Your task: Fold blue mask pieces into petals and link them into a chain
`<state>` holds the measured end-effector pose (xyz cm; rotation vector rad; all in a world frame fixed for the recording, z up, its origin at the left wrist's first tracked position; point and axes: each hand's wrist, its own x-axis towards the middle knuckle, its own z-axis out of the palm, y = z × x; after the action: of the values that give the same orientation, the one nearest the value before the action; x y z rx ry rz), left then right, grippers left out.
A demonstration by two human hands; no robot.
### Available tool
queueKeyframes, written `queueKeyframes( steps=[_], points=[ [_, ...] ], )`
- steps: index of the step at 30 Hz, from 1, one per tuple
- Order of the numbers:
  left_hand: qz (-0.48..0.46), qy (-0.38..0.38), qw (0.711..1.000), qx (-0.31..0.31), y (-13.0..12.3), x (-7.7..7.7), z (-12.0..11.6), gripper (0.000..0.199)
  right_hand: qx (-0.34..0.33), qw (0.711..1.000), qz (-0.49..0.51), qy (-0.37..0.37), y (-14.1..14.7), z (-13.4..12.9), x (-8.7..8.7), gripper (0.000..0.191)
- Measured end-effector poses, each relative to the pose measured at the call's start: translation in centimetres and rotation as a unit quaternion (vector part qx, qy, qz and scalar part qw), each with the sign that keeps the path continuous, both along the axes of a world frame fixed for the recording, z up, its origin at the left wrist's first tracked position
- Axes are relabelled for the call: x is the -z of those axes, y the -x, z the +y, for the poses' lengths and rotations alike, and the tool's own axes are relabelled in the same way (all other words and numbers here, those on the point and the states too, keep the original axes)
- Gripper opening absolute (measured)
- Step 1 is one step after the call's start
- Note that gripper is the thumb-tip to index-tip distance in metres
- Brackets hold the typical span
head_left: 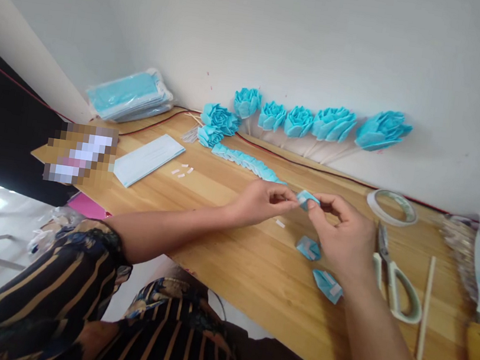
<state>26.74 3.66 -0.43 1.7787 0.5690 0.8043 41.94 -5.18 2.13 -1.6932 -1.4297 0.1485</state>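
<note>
A small folded blue piece (307, 199) is held above the wooden table between both hands. My right hand (340, 230) pinches it from the right with thumb and forefinger. On its left side, my left hand (263, 202) has thumb and fingertips pressed together at the piece's edge. Two more folded blue pieces, one (309, 248) above the other (327, 286), lie beneath my right hand, each with a whitish strip on it. A small white strip (280, 224) rests on the table below my left hand. A row of overlapping blue petals (246, 162) lies behind my left hand.
White-handled scissors (396, 279), a tape roll (392, 208) and a thin stick (426, 307) lie at the right. Several blue flowers (299, 121) lean on the wall. Flat blue sheets (148, 161), small white strips (182, 171) and a plastic-wrapped stack (129, 95) are at the left.
</note>
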Motion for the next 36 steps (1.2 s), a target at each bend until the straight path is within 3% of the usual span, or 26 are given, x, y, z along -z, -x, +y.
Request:
queueKeyframes(
  steps=[11, 18, 29, 36],
  points=[
    [-0.017, 0.118, 0.993, -0.015, -0.2, -0.2, 0.5, 0.018, -0.028, 1.000, -0.006, 0.000, 0.3, 0.2, 0.8, 0.008],
    [-0.032, 0.123, 0.992, -0.009, -0.2, 0.2, 0.5, 0.028, -0.033, 0.999, -0.022, 0.005, 0.4, 0.1, 1.2, 0.012],
    [-0.014, 0.153, 0.988, -0.017, -0.3, -0.4, 0.4, 0.007, -0.034, 0.999, -0.024, 0.008, 0.4, 0.1, 1.0, 0.010],
    [-0.016, 0.160, 0.987, -0.002, -0.3, 0.0, 0.6, 0.015, -0.031, 0.999, -0.012, 0.005, 0.3, 0.2, 1.1, 0.009]
  ],
)
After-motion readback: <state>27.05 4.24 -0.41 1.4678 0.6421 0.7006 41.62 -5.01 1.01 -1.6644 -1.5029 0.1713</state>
